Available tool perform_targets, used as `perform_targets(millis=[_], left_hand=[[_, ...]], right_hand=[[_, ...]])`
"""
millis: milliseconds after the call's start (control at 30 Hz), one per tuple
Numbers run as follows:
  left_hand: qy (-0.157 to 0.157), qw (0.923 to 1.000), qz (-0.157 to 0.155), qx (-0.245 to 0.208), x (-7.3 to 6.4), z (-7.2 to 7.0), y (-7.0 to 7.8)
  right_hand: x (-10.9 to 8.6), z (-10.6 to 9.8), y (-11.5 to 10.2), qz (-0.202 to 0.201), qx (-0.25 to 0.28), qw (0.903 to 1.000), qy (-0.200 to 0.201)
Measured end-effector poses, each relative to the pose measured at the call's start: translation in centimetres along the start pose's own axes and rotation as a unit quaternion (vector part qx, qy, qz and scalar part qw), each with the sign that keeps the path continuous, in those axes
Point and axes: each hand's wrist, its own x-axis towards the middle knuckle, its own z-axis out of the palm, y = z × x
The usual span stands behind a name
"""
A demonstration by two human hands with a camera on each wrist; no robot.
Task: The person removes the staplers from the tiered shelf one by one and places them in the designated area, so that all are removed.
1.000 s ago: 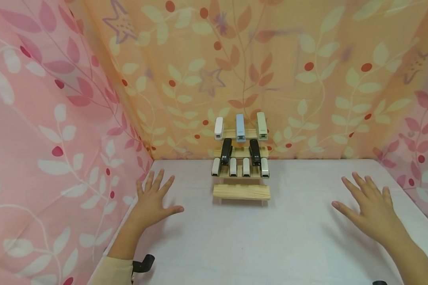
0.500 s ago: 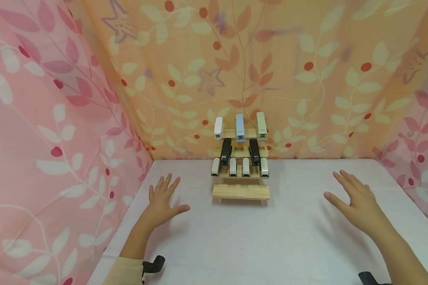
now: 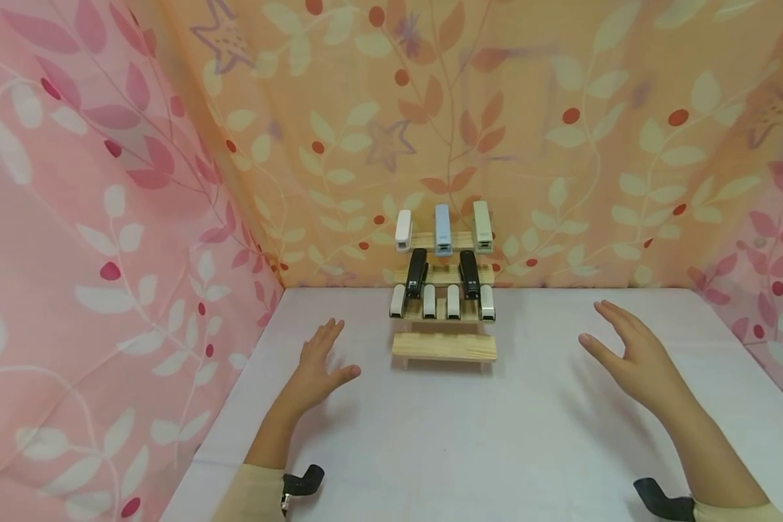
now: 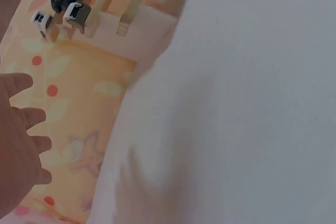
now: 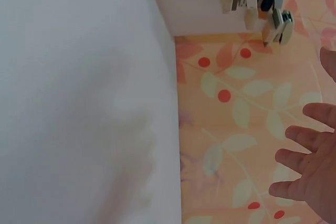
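Left hand (image 3: 317,367) hovers over the white table left of a tiered wooden stand (image 3: 444,346), fingers extended and holding nothing. On the other side my right hand (image 3: 633,360) is likewise raised, thumb apart from the fingers, nothing in it. Staplers fill the stand's upper tiers: a white stapler (image 3: 403,230), a blue stapler (image 3: 443,229) and a green stapler (image 3: 482,226) on top. Below them lean two black staplers, the left one (image 3: 416,273) and the right one (image 3: 469,275). Several small white staplers (image 3: 429,301) line the tier beneath. The lowest plank is bare.
The white tabletop (image 3: 444,442) runs back to an orange floral curtain (image 3: 339,145) right behind the stand. A pink floral curtain (image 3: 104,290) borders the left side, another (image 3: 779,239) the right. Black wrist mounts, left (image 3: 304,481) and right (image 3: 662,500), stick out inward from the forearms.
Both hands have moved inward toward the stand, the left one rightward and the right one leftward. Their spread fingers have drawn closer together. The staplers stay put.
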Motion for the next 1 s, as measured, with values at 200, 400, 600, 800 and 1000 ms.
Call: perform_targets(millis=[200,400,600,800,1000], left_hand=[[-0.002,0.9969,-0.019,-0.076,0.1,0.9,0.4],[-0.008,0.9877,-0.053,-0.147,0.7,2.2,0.8],[-0.001,0.9862,-0.085,-0.142,1.1,3.9,1.7],[0.008,0.9826,-0.103,-0.154,1.5,5.0,2.0],[-0.005,0.9763,-0.089,-0.197,2.1,6.2,2.2]], right_hand=[[1.2,0.0,-1.1,0.008,0.009,0.9999,-0.006],[2.8,-0.1,-2.7,0.016,0.021,0.9996,-0.004],[4.3,0.0,-4.2,0.027,0.046,0.9985,-0.01],[5.8,0.3,-5.3,0.041,0.055,0.9975,-0.015],[7.2,0.8,-6.1,0.025,0.076,0.9968,-0.002]])
